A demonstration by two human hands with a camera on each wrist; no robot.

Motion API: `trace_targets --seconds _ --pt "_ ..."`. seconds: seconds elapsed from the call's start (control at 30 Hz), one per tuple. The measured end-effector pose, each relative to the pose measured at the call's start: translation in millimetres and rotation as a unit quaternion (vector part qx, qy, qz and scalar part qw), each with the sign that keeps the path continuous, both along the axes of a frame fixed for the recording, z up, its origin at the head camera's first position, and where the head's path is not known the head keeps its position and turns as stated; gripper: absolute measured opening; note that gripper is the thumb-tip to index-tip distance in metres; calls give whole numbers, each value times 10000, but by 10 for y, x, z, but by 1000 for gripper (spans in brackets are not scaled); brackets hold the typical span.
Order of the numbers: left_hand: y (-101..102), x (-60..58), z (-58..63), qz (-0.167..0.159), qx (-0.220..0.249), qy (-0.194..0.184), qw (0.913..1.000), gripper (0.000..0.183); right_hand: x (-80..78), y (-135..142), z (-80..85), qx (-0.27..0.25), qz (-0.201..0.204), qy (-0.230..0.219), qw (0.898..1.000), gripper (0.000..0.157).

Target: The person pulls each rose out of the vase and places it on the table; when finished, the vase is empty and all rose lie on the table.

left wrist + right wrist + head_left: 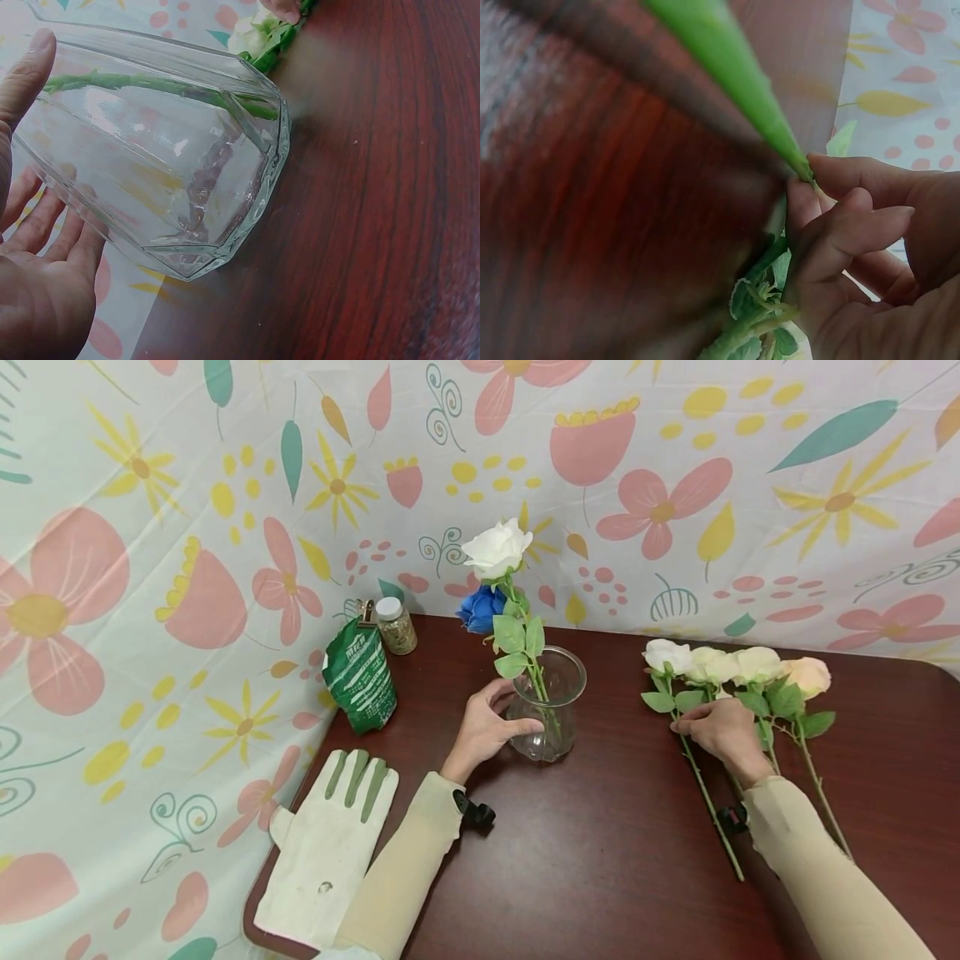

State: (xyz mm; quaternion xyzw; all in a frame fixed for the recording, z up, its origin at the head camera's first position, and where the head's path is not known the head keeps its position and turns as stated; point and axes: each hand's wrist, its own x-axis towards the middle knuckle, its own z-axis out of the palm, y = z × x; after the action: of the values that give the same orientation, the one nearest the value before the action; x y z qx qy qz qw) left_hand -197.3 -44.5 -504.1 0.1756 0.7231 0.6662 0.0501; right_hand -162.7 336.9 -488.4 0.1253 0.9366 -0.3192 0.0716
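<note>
My left hand (482, 727) holds a clear glass vase (567, 727) by its side, thumb on the near wall and fingers around the far left. In the left wrist view the faceted vase (172, 172) appears tilted by the camera angle, with a green stem inside. A white artificial rose (497, 550) and a blue rose (482, 610) stand in it, leaning left. To the right, my right hand (722, 731) pinches the stem of another white rose (667, 656) below its leaves. In the right wrist view, thumb and fingertip grip that green stem (739, 82).
Beside the right hand lie two cream roses (712, 666) and a peach rose (807, 677). A green bag (360, 677) and a white-lidded jar (396, 627) stand back left. A work glove (326, 852) lies at the table's left edge. Patterned cloth (420, 460) hangs behind.
</note>
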Motion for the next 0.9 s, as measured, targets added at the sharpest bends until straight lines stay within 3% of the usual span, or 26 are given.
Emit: trace_targets --seconds 0.57,0.8,0.9 --pt "-5 -2 -7 3 -40 -26 10000 69 47 14 84 39 22 159 9999 36" --pt "0 0 0 35 -54 -11 10000 68 97 -40 205 61 -124 658 9977 31" --pt "0 2 2 50 -78 -20 10000 68 118 -62 278 -38 -161 676 9976 34"
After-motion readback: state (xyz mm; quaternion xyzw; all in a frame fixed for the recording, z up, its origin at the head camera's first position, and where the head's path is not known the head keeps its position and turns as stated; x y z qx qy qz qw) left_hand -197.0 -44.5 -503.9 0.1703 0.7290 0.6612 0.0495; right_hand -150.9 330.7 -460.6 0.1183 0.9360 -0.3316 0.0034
